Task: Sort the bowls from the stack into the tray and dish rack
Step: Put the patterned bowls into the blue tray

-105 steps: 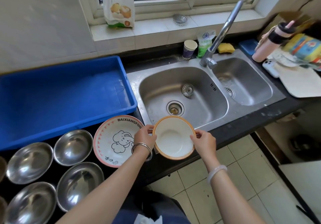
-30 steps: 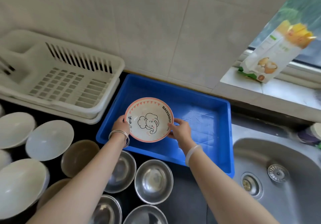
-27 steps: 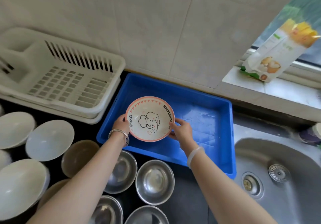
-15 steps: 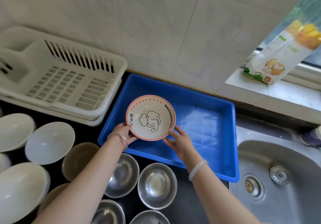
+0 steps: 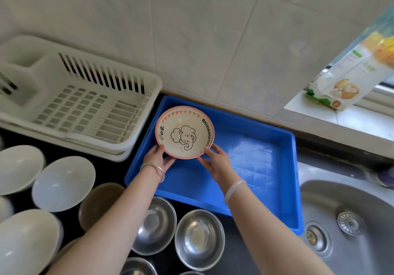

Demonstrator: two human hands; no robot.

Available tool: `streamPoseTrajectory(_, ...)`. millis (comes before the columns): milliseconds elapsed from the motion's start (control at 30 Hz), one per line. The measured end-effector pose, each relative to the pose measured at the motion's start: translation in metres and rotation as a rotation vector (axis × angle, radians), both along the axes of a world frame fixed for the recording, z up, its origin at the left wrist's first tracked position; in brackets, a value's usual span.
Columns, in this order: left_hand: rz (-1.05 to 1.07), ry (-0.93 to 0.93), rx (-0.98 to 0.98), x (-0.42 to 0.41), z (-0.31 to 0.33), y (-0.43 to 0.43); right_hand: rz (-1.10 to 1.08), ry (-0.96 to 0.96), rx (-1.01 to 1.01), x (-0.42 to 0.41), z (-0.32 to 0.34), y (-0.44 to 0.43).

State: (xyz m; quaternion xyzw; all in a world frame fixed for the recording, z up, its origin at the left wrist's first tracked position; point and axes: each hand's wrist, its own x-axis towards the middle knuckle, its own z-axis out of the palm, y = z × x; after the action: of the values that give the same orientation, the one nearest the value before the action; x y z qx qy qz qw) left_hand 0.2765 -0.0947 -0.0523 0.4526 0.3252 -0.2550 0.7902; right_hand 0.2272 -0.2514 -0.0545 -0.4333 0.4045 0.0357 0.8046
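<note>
A pink-rimmed bowl with an elephant drawing (image 5: pixel 184 132) is over the far left corner of the blue tray (image 5: pixel 255 163). My left hand (image 5: pixel 157 157) holds its near left rim and my right hand (image 5: pixel 217 161) holds its near right rim. Whether the bowl touches the tray floor I cannot tell. The white dish rack (image 5: pixel 81 104) stands left of the tray and holds nothing that I can see.
Several steel bowls (image 5: pixel 199 238) sit on the black counter in front of the tray. White bowls (image 5: pixel 63 183) and a brown bowl (image 5: pixel 100 204) lie at the left. The steel sink (image 5: pixel 349 227) is at the right, a food packet (image 5: pixel 349 78) on the sill.
Both hands have carried the elephant bowl farther back and lower, into the tray's far left corner. My fingers have slid toward the bowl's near edge.
</note>
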Motion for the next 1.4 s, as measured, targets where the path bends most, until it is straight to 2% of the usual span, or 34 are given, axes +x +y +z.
streamPoseTrajectory(367, 0.03, -0.042, 0.051, 0.002, -0.001, -0.006, -0.009, 0.021, -0.034, 0.002, 0.002, 0.001)
streamPoseTrajectory(533, 0.079, -0.052, 0.115, -0.012, 0.008, -0.015, 0.105, 0.044, -0.139, -0.006, 0.015, 0.007)
streamPoseTrajectory(633, 0.047, -0.036, 0.117, -0.028, 0.018, -0.018, 0.148, 0.048, -0.199, -0.018, 0.023, 0.007)
streamPoseTrajectory(733, -0.024, -0.11, 0.132, -0.055, 0.027, -0.022, 0.141, 0.048, -0.264, -0.04, 0.034, 0.002)
streamPoseTrajectory(900, -0.272, -0.217, 0.202, -0.115, 0.047, -0.048, 0.137, 0.039, -0.403, -0.109, 0.056, -0.02)
streamPoseTrajectory(1033, -0.599, -0.308, 0.323, -0.173, 0.051, -0.082, 0.173, 0.122, -0.659, -0.191, 0.065, -0.049)
streamPoseTrajectory(1167, -0.966, -0.491, 0.392, -0.239, 0.044, -0.116, 0.158, 0.319, -1.018, -0.286, 0.066, -0.079)
streamPoseTrajectory(1267, -1.195, -0.606, 0.434, -0.284, 0.038, -0.139, 0.084, 0.478, -1.139, -0.352, 0.062, -0.094)
streamPoseTrajectory(1400, -1.356, -0.591, 0.448, -0.329, 0.029, -0.163, 0.144, 0.689, -1.259, -0.415, 0.051, -0.109)
